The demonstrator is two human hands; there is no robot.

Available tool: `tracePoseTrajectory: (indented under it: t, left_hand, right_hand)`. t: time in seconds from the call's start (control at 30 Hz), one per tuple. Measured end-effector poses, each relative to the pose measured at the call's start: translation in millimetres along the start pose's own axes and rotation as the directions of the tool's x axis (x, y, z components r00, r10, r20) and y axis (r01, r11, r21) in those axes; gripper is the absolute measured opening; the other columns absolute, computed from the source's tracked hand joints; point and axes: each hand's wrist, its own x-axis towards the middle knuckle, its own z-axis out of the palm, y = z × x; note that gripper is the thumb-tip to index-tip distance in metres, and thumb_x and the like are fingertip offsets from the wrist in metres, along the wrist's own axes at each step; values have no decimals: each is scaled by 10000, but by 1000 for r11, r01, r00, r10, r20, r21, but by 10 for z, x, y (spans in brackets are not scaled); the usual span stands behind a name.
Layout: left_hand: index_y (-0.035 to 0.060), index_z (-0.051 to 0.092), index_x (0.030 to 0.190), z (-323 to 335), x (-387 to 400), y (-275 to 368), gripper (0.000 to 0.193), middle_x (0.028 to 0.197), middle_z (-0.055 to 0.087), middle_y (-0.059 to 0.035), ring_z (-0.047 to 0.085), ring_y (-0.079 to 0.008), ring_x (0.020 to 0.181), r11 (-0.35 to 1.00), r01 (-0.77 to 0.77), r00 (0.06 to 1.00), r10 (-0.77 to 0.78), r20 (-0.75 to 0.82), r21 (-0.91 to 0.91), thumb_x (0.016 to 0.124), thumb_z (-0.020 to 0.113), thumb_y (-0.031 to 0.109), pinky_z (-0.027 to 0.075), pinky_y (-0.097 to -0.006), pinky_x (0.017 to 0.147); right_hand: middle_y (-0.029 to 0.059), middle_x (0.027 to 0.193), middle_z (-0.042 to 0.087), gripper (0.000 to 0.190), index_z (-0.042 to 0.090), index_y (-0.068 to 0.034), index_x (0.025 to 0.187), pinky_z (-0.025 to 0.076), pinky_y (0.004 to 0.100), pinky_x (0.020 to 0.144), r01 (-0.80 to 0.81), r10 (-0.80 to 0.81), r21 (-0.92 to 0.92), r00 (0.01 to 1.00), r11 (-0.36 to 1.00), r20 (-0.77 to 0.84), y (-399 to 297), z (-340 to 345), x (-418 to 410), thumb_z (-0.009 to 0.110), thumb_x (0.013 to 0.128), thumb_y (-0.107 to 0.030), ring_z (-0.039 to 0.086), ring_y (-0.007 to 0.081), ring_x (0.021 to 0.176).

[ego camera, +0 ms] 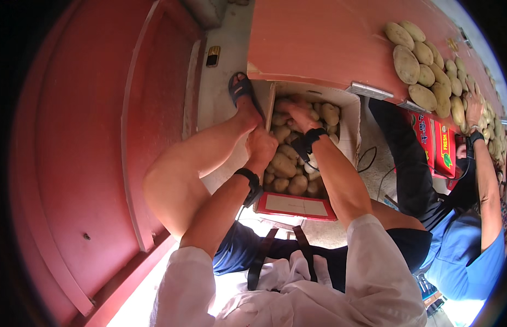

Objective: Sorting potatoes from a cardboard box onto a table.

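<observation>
A cardboard box [351, 122] full of potatoes [283, 164] stands on the floor between my legs, partly beneath a red-brown table. My right hand [298, 114] reaches into the far part of the box, its fingers spread among the potatoes; whether it grips one cannot be told. At the box's left edge, near my ankle, is my left hand [261, 144], its fingers curled and partly hidden, so its hold is unclear. Both wrists carry black straps with small devices and cables.
Potatoes [422, 75] lie on the red-brown table [315, 41], where a co-worker's hand [474, 107] rests among them at the right. Red cartons [445, 151] stand below. A red door [86, 163] is at my left, and a phone [213, 56] lies on the floor.
</observation>
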Motion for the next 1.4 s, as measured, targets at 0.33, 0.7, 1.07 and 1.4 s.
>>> tracePoseTrajectory:
  t: [0.33,0.7,1.07,1.4]
  left_hand:
    - [24,645,1037,275,123,-269,283,947,707,-247,682,-431,934,977,-88,991,66,117,197,810,665,192,538,-528,828]
    - [83,619,1221,275,151,-287,402,1092,691,-232,643,-429,1059,973,-139,990,138,-15,-182,826,637,150,503,-523,912]
    - [15,653,1131,196,142,-249,360,1001,706,-244,669,-448,967,997,-11,998,6,65,80,824,672,202,534,-527,831]
    - [5,660,1052,410,225,-478,312,965,705,-244,669,-448,903,994,-68,997,66,31,83,818,679,212,532,-532,788]
  right_hand:
    - [75,1231,625,377,520,-171,1285,484,319,656,-54,-217,723,936,688,276,350,-241,-692,642,929,-201,659,240,1035]
    - [101,1008,660,586,547,1,1327,444,252,614,254,-607,617,640,745,471,-991,-256,-1664,694,902,-376,600,138,805]
    - [88,1216,625,562,442,-14,1447,490,306,723,428,-643,566,723,704,254,-1880,-773,-2005,629,952,-205,604,155,1035]
    - [85,1175,642,491,519,3,1391,510,266,674,610,-642,314,767,727,-4,-2149,-1274,-2129,655,938,-129,611,126,938]
